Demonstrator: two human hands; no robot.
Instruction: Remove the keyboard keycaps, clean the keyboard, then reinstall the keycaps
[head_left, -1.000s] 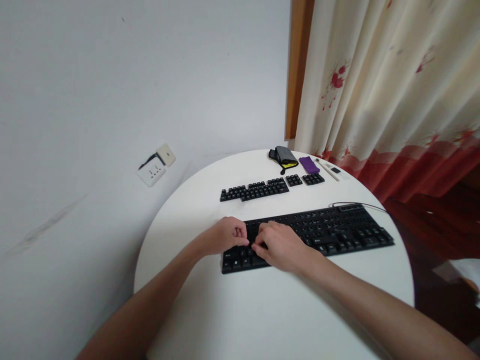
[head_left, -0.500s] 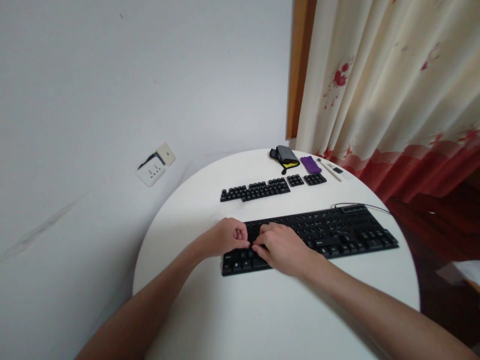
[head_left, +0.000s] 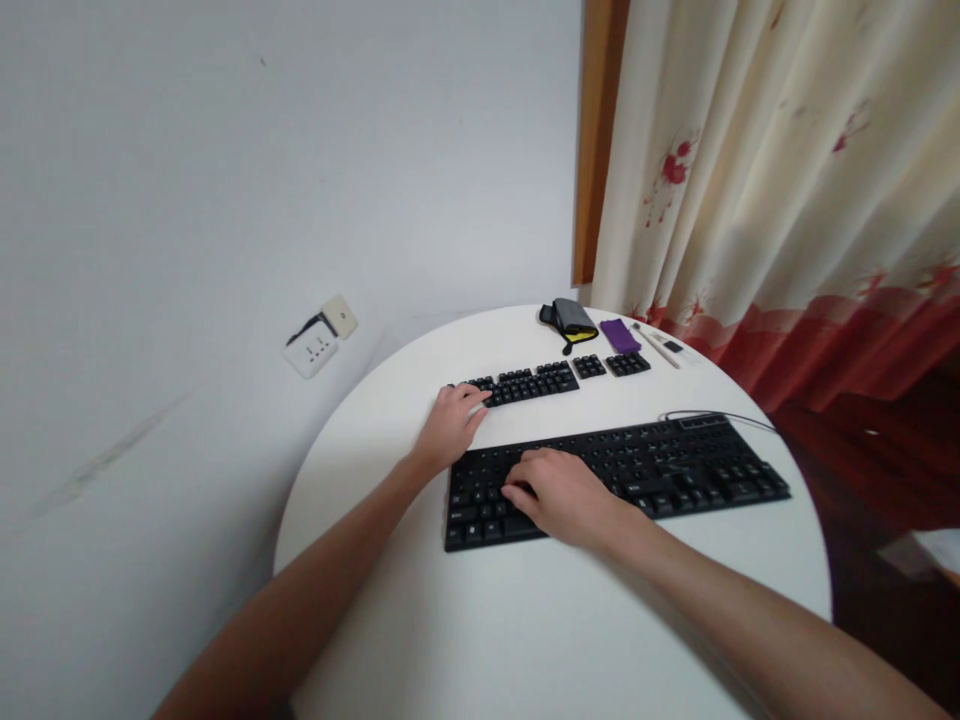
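Observation:
A long black keyboard (head_left: 652, 465) lies across the white table. Keycaps sit along its front left corner and right end, while bare key posts show over much of its middle and back. Behind it, loose black keycaps (head_left: 536, 385) are laid out in rows. My left hand (head_left: 448, 425) reaches to the left end of those rows, fingers stretched over the keycaps and thumb apart. Over the keyboard's left part rests my right hand (head_left: 559, 492), its fingers curled and its thumb close to the index finger. Whatever may lie between those fingertips is hidden.
Small groups of keycaps (head_left: 628, 365) lie farther right. A grey and yellow cloth (head_left: 574, 318), a purple cloth (head_left: 619, 336) and a thin brush (head_left: 660, 349) are at the back. The keyboard's cable (head_left: 720, 411) runs off the right edge. Wall and curtain (head_left: 712, 200) border the table.
My left hand has moved away from the keyboard, forward to the loose keycaps, and its fingers have opened out. My right hand stays at nearly the same spot on the keyboard.

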